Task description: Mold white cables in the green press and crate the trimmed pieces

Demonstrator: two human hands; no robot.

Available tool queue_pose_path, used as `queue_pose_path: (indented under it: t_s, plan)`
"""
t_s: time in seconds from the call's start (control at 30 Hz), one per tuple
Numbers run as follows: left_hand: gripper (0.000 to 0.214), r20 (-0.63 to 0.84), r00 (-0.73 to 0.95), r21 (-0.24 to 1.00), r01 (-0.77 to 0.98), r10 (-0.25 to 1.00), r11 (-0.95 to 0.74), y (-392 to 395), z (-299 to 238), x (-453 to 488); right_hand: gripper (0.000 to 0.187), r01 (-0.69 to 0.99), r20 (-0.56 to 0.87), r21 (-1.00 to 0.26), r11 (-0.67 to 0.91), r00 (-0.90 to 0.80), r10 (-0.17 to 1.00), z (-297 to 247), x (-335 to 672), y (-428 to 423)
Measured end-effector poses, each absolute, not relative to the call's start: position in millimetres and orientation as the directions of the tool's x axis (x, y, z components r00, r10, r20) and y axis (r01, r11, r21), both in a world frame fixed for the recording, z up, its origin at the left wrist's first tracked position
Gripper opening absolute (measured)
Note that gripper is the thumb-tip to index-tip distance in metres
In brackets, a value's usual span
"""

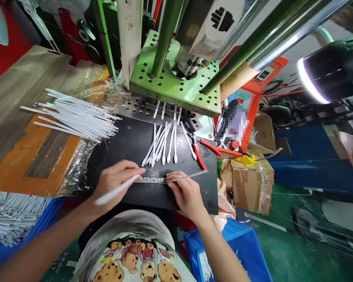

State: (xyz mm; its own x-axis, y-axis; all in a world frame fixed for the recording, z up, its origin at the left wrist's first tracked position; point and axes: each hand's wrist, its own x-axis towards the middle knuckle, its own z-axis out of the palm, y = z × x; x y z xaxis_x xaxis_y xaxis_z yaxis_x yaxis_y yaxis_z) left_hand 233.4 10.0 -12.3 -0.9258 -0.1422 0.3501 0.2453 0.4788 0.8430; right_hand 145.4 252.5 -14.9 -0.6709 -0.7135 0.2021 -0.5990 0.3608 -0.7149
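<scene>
My left hand (114, 180) is closed, its fingers pinching a white flat strip (117, 190) that slants back over the hand toward my wrist. My right hand (184, 192) is closed at the right end of a short slotted metal strip (152, 179) lying between the two hands. A thin greyish piece (191, 174) sticks out to the right from the right fingers; I cannot tell whether it belongs to the slotted strip. Just beyond the hands, several white strips with small end pieces (164, 145) lie fanned on the black work plate (123, 145).
A green press plate (176, 84) stands over the back of the work plate. Red-handled pliers (199, 154) lie at right. More white strips (76, 115) are piled on the board at left. Blue bins (232, 243) stand below, near a cardboard box (251, 182).
</scene>
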Motion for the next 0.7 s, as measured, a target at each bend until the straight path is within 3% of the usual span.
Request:
queue_pose_path:
  t_s: [0.1,0.27,0.47,0.6,0.7]
  plan:
    - [0.008,0.477,-0.878,0.708,0.358,-0.038,0.608,38.5,-24.1,228.0,0.014,-0.614,0.23,-0.694,0.377,-0.684,-0.692,-17.0,148.1,249.2]
    - [0.012,0.398,-0.916,0.622,0.315,0.058,0.717,54.9,-21.8,220.2,0.017,-0.657,0.237,-0.661,0.363,-0.641,-0.73,-18.5,151.5,255.4]
    - [0.017,0.446,-0.855,0.45,0.471,0.266,0.759,45.8,-15.9,227.2,0.029,-0.776,0.382,-0.575,0.259,-0.535,-0.754,-35.1,162.0,260.8]
    - [0.019,0.444,-0.862,0.402,0.435,0.244,0.806,39.4,-20.5,227.0,0.03,-0.783,0.405,-0.585,0.211,-0.507,-0.761,-31.6,156.6,252.2]
    - [0.017,0.398,-0.883,0.383,0.405,0.248,0.83,37.6,-19.3,226.4,0.031,-0.764,0.303,-0.616,0.192,-0.455,-0.838,-14.8,140.9,248.2]
